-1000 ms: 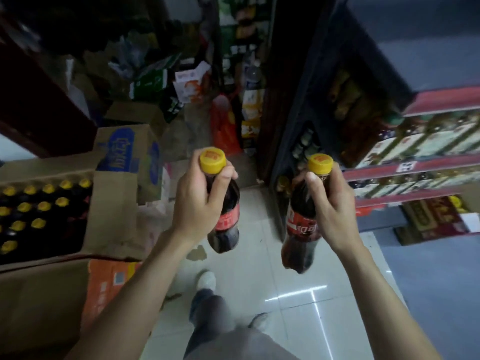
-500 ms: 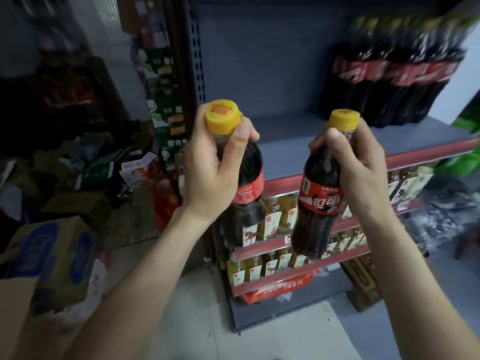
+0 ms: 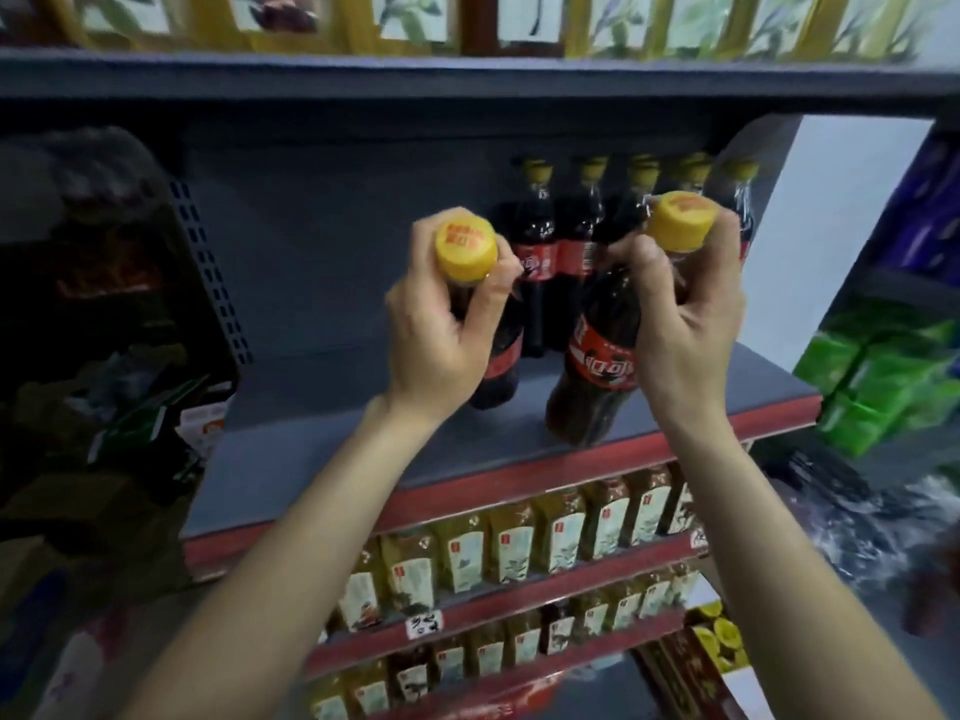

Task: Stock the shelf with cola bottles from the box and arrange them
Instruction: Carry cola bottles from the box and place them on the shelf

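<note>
While both bottles hang over the big grey shelf [image 3: 322,433], the rest of the job is about where they go down. That shelf has a wide bare stretch on its left side and a row of cola bottles [image 3: 571,252] standing at the back on the right, caps up.

Below it, smaller shelves hold yellow drink bottles [image 3: 511,548].

The left hand [image 3: 441,340] has its fingers curled tight round the neck of the left cola bottle [image 3: 501,356], just under the yellow cap. The right hand [image 3: 685,324] grips the neck of the right cola bottle [image 3: 597,376] the same way.

Each bottle hangs down from its hand, so the long way of the bottle runs from the cap at the top to the bottom below. The caps point up and lean a little toward the person. The bottoms point at the shelf and away, toward the back row.

The right bottle is lower and nearer the red front edge. Its bottom may be touching the shelf, but the picture is too blurry to tell. The left bottle sits just in front of the back row, with bare shelf to its left.

I think both need to be stood up straight beside the row.
</note>
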The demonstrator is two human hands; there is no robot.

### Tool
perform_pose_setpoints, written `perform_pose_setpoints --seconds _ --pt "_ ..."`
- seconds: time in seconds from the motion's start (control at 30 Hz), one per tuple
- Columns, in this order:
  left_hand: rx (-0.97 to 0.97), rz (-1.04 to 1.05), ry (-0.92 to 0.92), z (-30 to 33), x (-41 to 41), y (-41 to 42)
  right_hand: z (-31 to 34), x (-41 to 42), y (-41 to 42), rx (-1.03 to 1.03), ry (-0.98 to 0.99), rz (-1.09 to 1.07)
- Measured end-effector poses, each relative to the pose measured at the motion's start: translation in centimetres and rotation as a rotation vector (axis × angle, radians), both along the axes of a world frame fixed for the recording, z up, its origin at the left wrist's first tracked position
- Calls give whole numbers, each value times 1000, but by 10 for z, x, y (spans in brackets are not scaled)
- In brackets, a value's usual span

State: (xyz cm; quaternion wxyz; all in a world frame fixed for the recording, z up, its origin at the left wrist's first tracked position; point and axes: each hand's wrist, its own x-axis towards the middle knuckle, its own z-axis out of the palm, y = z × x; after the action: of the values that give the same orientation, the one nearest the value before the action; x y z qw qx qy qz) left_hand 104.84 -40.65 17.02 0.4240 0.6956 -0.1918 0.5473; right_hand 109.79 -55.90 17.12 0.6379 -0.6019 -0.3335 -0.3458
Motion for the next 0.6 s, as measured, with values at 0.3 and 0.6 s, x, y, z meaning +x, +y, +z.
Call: perform_pose_setpoints --seconds 0.3,0.6 --pt "-97 205 275 4 118 -87 0 119 -85 7 101 -47" --pt "-111 238 385 3 194 -150 -2 223 -145 -38 167 -155"
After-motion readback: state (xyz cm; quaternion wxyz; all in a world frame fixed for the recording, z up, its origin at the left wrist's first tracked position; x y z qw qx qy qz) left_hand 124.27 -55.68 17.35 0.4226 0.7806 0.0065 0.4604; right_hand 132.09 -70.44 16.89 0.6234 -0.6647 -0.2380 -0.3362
